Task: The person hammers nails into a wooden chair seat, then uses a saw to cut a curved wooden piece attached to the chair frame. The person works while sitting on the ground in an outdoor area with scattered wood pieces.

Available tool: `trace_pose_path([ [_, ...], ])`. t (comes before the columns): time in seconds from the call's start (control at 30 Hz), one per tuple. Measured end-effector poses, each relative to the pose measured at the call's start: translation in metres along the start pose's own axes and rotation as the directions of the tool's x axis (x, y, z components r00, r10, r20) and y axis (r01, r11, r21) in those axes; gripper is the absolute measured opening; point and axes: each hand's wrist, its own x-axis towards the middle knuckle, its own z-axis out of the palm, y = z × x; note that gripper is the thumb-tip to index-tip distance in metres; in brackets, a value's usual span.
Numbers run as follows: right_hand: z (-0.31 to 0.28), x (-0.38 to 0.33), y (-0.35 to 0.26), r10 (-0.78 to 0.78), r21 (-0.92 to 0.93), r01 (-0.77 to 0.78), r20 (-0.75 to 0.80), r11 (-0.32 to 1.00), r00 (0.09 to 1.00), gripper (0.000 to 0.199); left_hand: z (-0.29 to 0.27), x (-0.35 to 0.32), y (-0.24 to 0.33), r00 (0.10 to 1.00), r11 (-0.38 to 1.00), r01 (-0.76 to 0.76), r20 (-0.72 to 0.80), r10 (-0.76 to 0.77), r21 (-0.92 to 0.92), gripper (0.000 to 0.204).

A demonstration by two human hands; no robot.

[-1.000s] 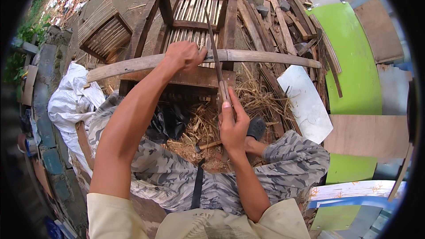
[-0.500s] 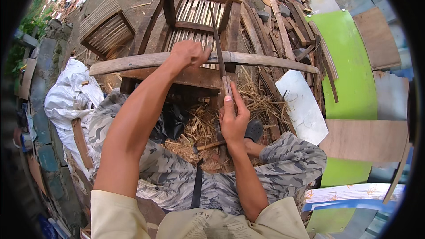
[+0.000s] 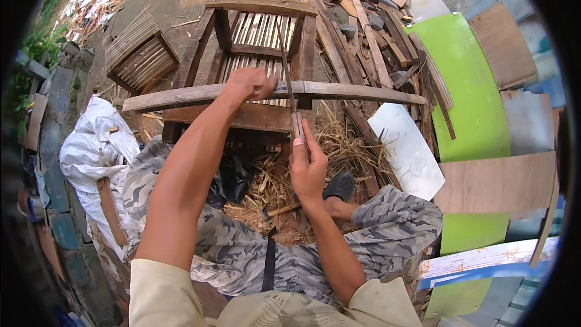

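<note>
My left hand (image 3: 249, 85) is closed over a long, slightly curved split bamboo pole (image 3: 363, 92), pressing it against the top of a dark wooden chair-like frame (image 3: 269, 5). My right hand (image 3: 310, 169) grips the handle of a saw (image 3: 285, 57) with its thumb laid along the top. The saw's long, narrow, tapering blade lies across the bamboo, just right of my left hand and close to a joint in the pole. Its teeth are too small to make out. Pale slats (image 3: 257, 30) show inside the frame beyond the blade.
A smaller slatted wooden piece (image 3: 142, 54) stands at the far left. Scrap timber (image 3: 363, 36) lies beyond to the right, beside a green panel (image 3: 478, 97) and a white sheet (image 3: 408, 148). Shavings (image 3: 266, 181) cover the ground between my legs. A white sack (image 3: 97, 139) lies left.
The view has shifted a little, so the scene sits slightly lower and further left. Both hands keep their grips, and the saw still crosses the bamboo at about the same spot.
</note>
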Motion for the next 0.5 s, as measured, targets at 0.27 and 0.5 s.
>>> trace_pose_path([
  [0.27,-0.045,-0.107,-0.038,0.136,0.137,-0.144,0.064,0.980,0.989,0.048,0.006,-0.004,0.002,0.995,0.996,0.082,0.058,-0.080,-0.020,0.070],
  [0.5,0.004,0.026,-0.011,0.065,0.141,-0.066,0.016,0.988,0.998,0.047,-0.001,0.008,-0.010,1.000,0.999,0.013,0.020,-0.013,-0.029,0.069],
])
